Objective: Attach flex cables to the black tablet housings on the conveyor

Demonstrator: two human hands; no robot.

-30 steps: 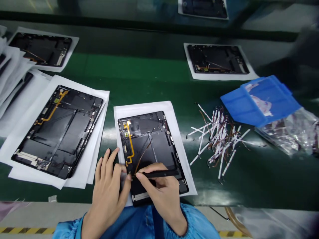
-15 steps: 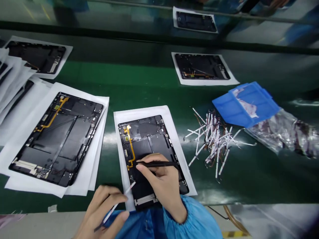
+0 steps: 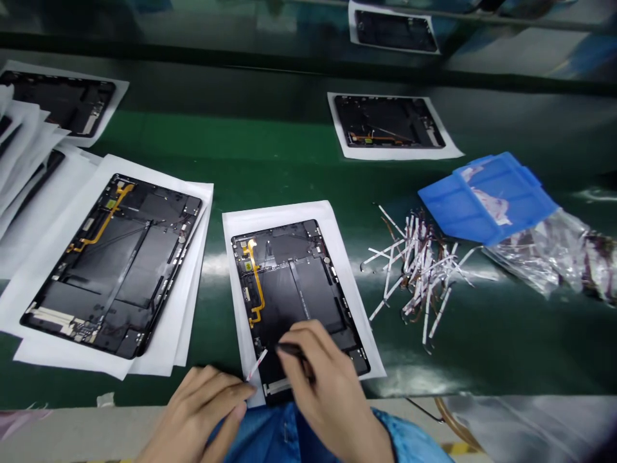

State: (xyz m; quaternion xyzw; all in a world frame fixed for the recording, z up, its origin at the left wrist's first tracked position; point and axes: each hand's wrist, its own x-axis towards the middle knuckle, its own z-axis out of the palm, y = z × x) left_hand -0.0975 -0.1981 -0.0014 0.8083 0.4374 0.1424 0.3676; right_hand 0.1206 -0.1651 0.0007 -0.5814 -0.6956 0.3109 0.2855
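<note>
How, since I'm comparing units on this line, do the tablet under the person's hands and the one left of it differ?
The near tablet housing lies nearly straight on one white sheet; the left tablet housing sits slanted on stacked white sheets. The person's right hand covers the near housing's lower end; no hand touches the left housing. The near housing's orange flex cable runs lengthwise; the left housing's orange flex cable slants. Both are black, open-backed.

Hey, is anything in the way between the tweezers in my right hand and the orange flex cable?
Nothing visible is. Only the tablet's black inner panel lies between the black tweezers in your right hand and the orange flex cable, which runs up and left of the tip.
</note>
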